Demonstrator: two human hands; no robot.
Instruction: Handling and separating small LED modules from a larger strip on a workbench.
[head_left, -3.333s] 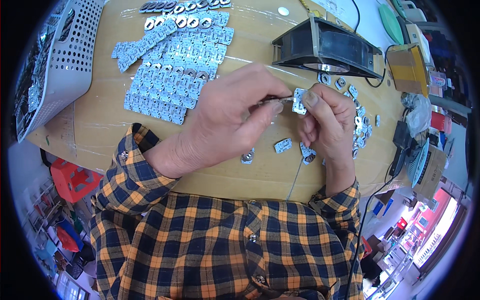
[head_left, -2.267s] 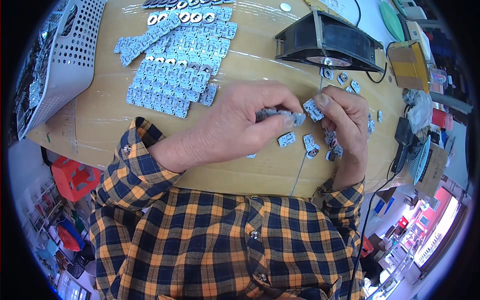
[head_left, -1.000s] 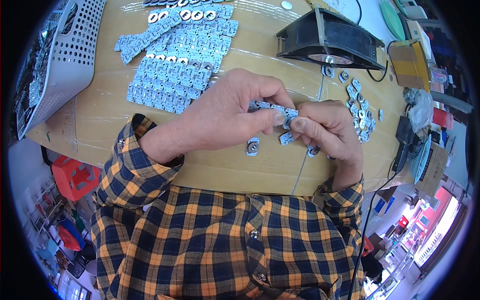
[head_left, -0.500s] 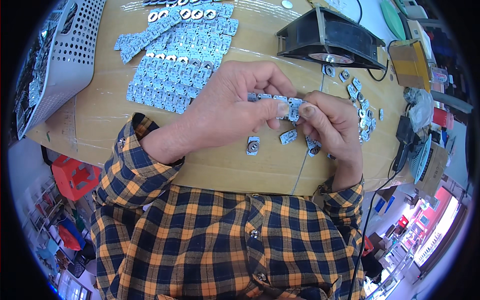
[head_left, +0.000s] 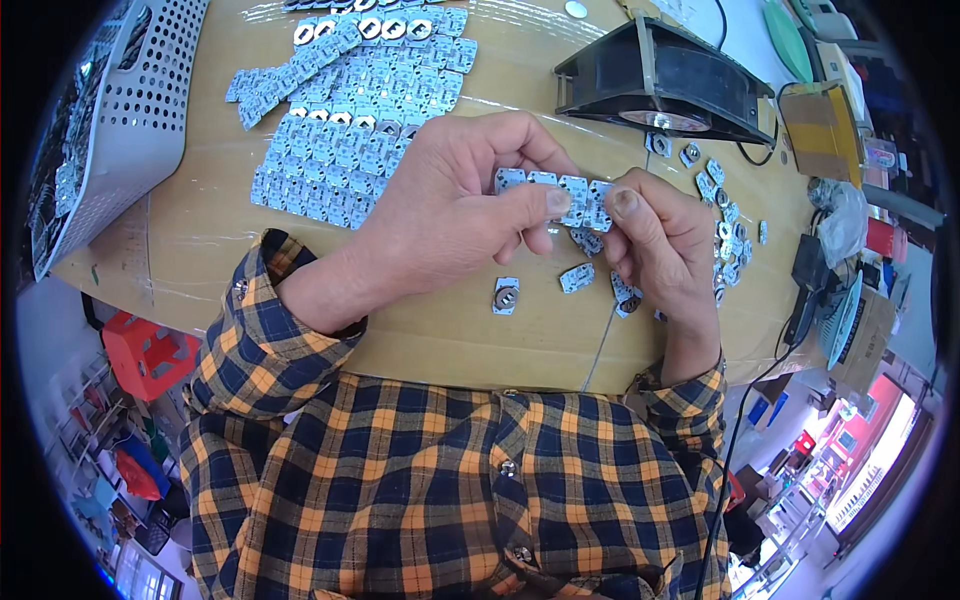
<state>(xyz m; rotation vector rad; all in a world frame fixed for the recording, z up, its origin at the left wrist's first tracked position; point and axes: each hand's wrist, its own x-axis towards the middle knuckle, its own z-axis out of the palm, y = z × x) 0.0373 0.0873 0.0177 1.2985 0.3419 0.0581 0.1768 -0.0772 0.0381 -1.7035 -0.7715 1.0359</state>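
Between both hands is a short strip of small pale-blue circuit boards (head_left: 573,196), held above the table. My left hand (head_left: 450,195) pinches it from the left, thumb on top and fingers behind. At the strip's right end my right hand (head_left: 660,230) grips with thumb and bent fingers. Below the hands lie loose single boards: one with a round metal part (head_left: 506,296), a plain-looking one (head_left: 576,278), and another partly under the right hand (head_left: 626,296). Part of one more board (head_left: 587,241) shows just beneath the strip.
Overlapping rows of joined boards (head_left: 330,165) cover the table's left back. A grey perforated basket (head_left: 150,100) stands far left. At the back right sits a black fan (head_left: 660,80); a pile of separated boards (head_left: 733,235) lies right of my hand. A cable (head_left: 770,370) hangs along the right edge.
The strip has been tilted and lifted slightly, so more of its face shows. Both hands keep their hold, and a board beneath it has come into view.
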